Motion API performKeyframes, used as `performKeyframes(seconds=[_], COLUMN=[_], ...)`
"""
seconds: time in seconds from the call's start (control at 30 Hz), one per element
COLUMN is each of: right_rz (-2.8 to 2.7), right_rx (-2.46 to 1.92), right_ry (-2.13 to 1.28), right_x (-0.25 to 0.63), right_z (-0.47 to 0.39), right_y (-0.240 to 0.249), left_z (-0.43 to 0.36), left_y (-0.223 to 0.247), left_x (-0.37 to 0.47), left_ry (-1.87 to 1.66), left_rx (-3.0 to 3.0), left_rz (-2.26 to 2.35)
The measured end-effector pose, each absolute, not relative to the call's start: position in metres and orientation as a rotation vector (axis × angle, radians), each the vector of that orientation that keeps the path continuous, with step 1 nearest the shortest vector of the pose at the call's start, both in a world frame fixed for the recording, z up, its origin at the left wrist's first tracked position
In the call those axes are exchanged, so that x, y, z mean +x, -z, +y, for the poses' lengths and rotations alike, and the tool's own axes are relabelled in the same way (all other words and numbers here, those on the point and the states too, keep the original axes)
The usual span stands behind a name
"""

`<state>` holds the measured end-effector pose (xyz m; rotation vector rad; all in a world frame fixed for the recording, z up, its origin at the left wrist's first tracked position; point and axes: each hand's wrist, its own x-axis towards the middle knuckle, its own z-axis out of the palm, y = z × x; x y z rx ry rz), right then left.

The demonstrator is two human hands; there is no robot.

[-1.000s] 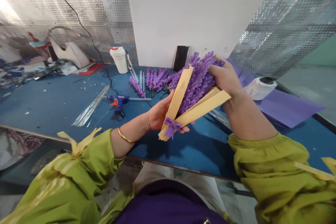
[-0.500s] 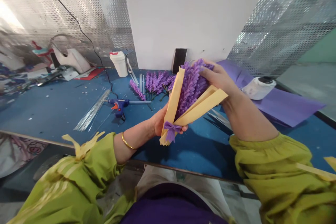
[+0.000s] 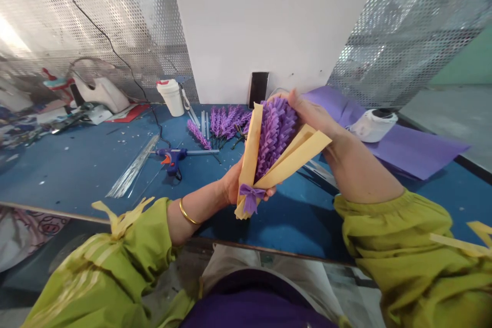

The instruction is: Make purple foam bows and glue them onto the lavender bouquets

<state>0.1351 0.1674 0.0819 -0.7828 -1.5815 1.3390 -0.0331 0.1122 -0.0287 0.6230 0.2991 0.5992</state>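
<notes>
A small bouquet of purple artificial lavender (image 3: 274, 136) is held up over the table's near half, inside yellow wrapping paper (image 3: 251, 146) that spreads in a V. A purple bow (image 3: 250, 197) sits at its narrow base. My left hand (image 3: 232, 182) is closed round the lower part from behind, its fingertips showing at the right of the bow. Curved round the top of the flower heads is my right hand (image 3: 312, 111), thumb on the upper right side and most fingers hidden behind the flowers. Loose lavender stems (image 3: 226, 123) lie on the table behind the bouquet.
A blue glue gun (image 3: 172, 158) lies left of my left hand, beside a bundle of thin wires (image 3: 134, 166). Behind stand a white cup (image 3: 171, 97) and a phone (image 3: 259, 89) against a white board (image 3: 269, 36). Purple sheets (image 3: 418, 151) and a white roll (image 3: 373, 125) lie right.
My right hand has slid round the top of the lavender, its fingers now behind the flower heads, which look gathered closer. The left hand keeps its hold. The view has shifted slightly.
</notes>
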Motion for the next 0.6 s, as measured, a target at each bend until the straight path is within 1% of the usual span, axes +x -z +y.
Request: performKeyframes(seconds=[0.07,0.13,0.27,0.37,0.5,0.6], right_rz=[-1.564,-1.456,-1.265,-1.368,-1.673,-1.801], right_rx=[-0.729,-0.733,-0.939,-1.052,-1.095,-1.066], right_ry=[-1.413,-1.385,-1.073,-0.985,-1.162,-1.366], right_x=[0.134,0.135,0.141,0.138,0.121,0.105], right_z=[0.172,0.181,0.197,0.189,0.149,0.114], right_y=[-0.083,-0.084,-0.079,-0.072,-0.059,-0.038], left_z=[0.112,0.112,0.116,0.121,0.13,0.133], left_y=[0.026,0.02,0.001,-0.015,-0.024,-0.022], left_x=[-0.034,-0.036,-0.049,-0.061,-0.07,-0.071], left_ry=[-0.626,-0.7,-0.918,-1.086,-1.322,-1.366], left_rx=[0.636,0.64,0.583,0.547,0.507,0.485], left_rz=[0.31,0.324,0.347,0.401,0.436,0.429])
